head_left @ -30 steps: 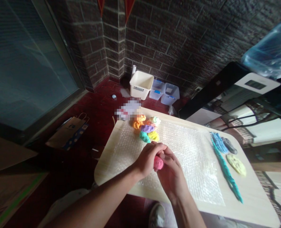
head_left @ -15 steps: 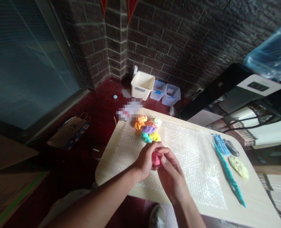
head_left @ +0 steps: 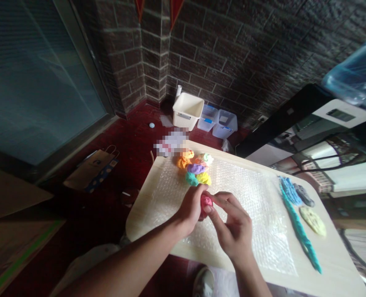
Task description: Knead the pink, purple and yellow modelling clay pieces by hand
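Note:
A small pink clay lump (head_left: 205,203) is held above the bubble wrap sheet (head_left: 257,206) on a light wooden table (head_left: 334,268). My left hand (head_left: 191,209) wraps round the lump from the left. My right hand (head_left: 235,231) pinches it from the right with thumb and fingertips, the other fingers curled. Just beyond the hands lies a pile of coloured clay lumps (head_left: 195,168): orange, purple, teal, yellow and white.
At the table's right lie a long teal clay strip (head_left: 300,233), a blue piece (head_left: 290,190), a grey piece (head_left: 304,194) and a flat yellow piece (head_left: 313,220). On the red floor stand a white bin (head_left: 188,110), clear boxes (head_left: 220,121) and a paper bag (head_left: 91,170).
The pink lump has been turned and kneaded between both hands. My right hand has shifted right and opened its grip to a fingertip pinch. The view drifted slightly.

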